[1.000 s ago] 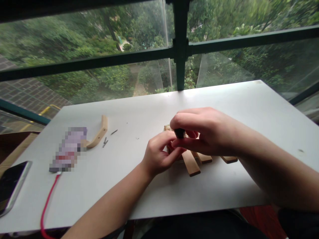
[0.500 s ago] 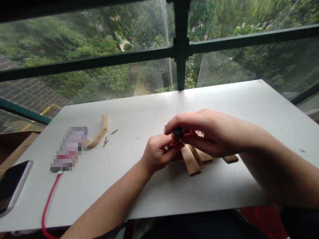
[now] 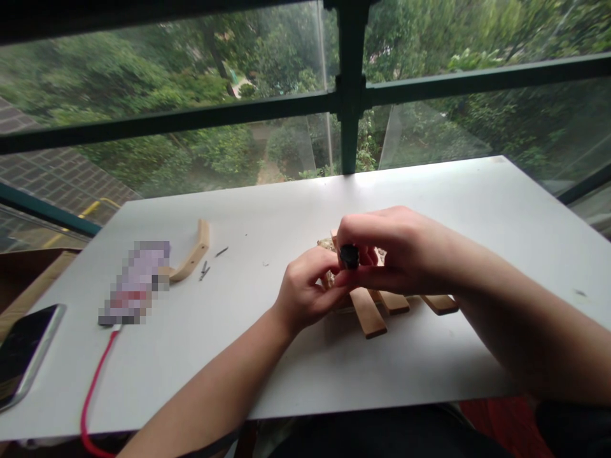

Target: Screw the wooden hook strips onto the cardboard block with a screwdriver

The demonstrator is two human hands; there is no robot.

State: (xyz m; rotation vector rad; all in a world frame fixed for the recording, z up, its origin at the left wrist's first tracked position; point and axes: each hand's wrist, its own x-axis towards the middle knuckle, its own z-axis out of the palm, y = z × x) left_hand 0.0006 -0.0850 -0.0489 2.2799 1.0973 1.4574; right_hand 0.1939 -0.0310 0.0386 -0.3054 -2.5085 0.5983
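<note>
My right hand point(image 3: 396, 251) is closed around a screwdriver point(image 3: 349, 256), whose round black handle end points up at me. Its tip is hidden below the fingers. Close against it, my left hand point(image 3: 310, 283) is closed, thumb and fingertips pressed together at the same spot; what they pinch is hidden. Beneath both hands lies a piece with flat wooden slats point(image 3: 368, 315), several of their rounded ends sticking out toward me. A patterned, pale brown part point(image 3: 326, 243) shows behind my left fingers, partly covered.
A curved wooden piece with holes point(image 3: 193, 257) lies left on the white table point(image 3: 248, 356), beside several thin dark screws point(image 3: 204, 271). Further left are a blurred-out device point(image 3: 136, 280) with a red cable point(image 3: 93, 388) and a phone point(image 3: 31, 350). Windows border the table's far side.
The screwdriver's handle end has shifted slightly right and turned more toward me. My right fingers are curled more tightly round it; my left hand stays nearly in place.
</note>
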